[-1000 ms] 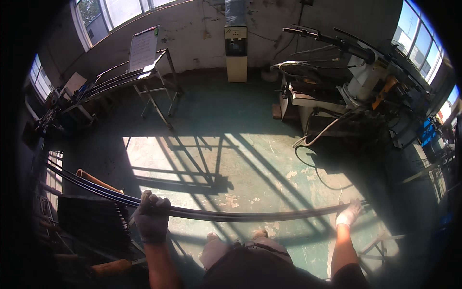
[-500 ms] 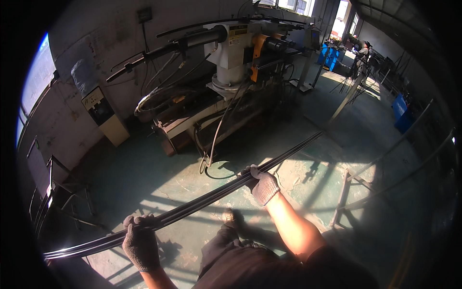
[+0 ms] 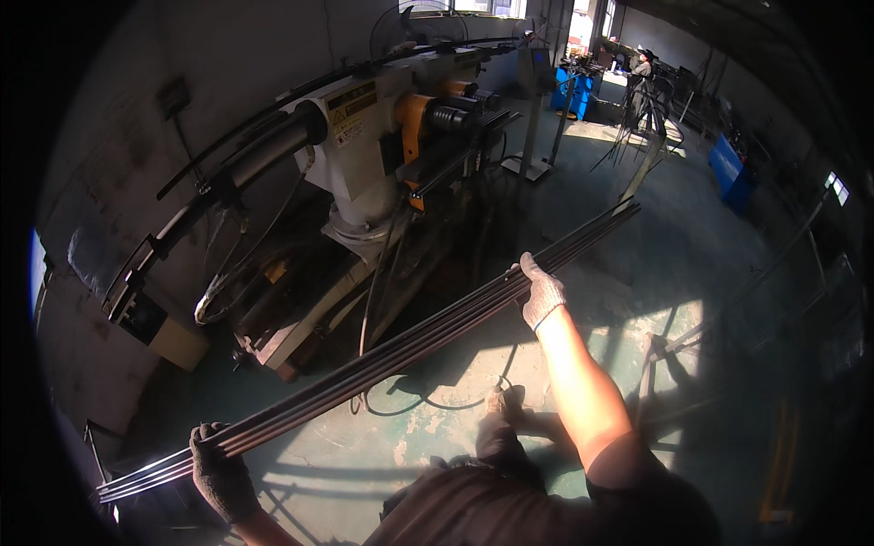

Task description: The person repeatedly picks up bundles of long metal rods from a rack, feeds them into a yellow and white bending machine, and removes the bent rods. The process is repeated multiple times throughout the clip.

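So your gloved left hand (image 3: 221,475), lower left of the frame, has its fingers curled round a bundle of long dark bars (image 3: 391,358). Those run diagonally from lower left to upper right. Your gloved right hand (image 3: 543,296), right of centre, is clamped on them too, some fingertips hidden. Past that, a big white-and-orange machine (image 3: 350,141) fills the upper left, and a person (image 3: 643,68) is way back, upper right.

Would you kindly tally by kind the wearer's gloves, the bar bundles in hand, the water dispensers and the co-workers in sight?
Knitted gloves: 2 (left hand, right hand)
Bundle of long dark bars: 1 (single bars too crowded to count surely)
Water dispenser: 1
Co-worker: 1
Total: 5
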### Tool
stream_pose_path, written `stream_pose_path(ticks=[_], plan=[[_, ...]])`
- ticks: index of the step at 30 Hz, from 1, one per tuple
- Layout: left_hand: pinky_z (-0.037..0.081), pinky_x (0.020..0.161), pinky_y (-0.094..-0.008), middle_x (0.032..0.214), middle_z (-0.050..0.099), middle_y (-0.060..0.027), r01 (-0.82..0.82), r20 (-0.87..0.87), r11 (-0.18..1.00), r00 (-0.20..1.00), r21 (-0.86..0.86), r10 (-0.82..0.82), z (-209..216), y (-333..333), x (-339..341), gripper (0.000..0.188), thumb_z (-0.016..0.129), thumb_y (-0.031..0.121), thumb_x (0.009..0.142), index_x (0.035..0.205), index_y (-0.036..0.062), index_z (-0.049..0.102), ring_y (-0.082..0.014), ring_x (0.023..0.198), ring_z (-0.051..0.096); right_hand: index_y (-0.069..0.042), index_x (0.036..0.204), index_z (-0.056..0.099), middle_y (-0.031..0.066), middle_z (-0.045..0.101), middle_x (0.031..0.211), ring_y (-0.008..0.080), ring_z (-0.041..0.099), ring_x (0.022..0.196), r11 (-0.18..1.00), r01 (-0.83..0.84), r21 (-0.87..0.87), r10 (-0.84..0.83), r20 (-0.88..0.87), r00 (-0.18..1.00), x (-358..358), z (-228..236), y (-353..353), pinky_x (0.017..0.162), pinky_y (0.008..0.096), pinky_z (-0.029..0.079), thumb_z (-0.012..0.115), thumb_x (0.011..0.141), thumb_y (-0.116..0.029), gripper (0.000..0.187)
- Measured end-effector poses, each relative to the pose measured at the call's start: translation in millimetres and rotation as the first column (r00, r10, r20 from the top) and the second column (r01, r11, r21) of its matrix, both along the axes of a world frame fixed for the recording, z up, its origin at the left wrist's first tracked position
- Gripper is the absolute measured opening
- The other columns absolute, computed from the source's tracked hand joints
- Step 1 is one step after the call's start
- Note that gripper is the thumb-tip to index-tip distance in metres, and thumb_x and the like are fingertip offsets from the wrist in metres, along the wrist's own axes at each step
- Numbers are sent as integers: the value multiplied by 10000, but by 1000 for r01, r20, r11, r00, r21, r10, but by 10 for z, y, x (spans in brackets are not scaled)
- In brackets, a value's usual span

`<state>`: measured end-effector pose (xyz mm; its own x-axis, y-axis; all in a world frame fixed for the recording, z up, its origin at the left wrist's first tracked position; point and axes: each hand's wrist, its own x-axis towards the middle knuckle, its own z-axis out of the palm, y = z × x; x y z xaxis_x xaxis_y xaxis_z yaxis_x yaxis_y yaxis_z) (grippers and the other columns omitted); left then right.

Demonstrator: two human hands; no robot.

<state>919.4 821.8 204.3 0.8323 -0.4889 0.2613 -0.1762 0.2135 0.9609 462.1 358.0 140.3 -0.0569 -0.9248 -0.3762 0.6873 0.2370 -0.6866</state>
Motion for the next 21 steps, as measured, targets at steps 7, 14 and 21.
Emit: stream_pose_path(ticks=[7, 14, 21], plan=[[561, 1072, -352, 1211, 724, -117, -15, -161, 993, 987, -117, -4, -428, -1720, -353, 295, 563, 185, 1186, 1348, -45, 653, -220, 1141, 718, -61, 1054, 739, 97, 773, 952, 264, 763, 888, 998, -57, -31, 59, 85, 995, -244, -191, -2290, 858, 434, 631, 806, 1047, -167, 126], [589, 1019, -357, 1267, 720, -138, -603, 857, 699, 515, 384, -27, -269, -2975, -978, 354, 670, -104, 994, 1343, -48, 675, -255, 1197, 726, -66, 1116, 730, 81, 794, 1064, 259, 762, 1037, 925, -360, -122, 369, 54, 928, -66, 19, -4036, 939, 482, 638, 724, 1113, -258, 193], [586, 1006, -347, 1263, 722, -158, -554, 845, 729, 532, 401, -60, -365, -4219, -1028, 470, 644, -116, 948, 1411, -34, 644, -260, 1102, 755, -85, 1274, 708, 88, 780, 1214, 278, 747, 1098, 868, -357, -344, 468, 332, 819, 544, 141, -5388, 972, 493, 623, 564, 1181, -452, 406]])
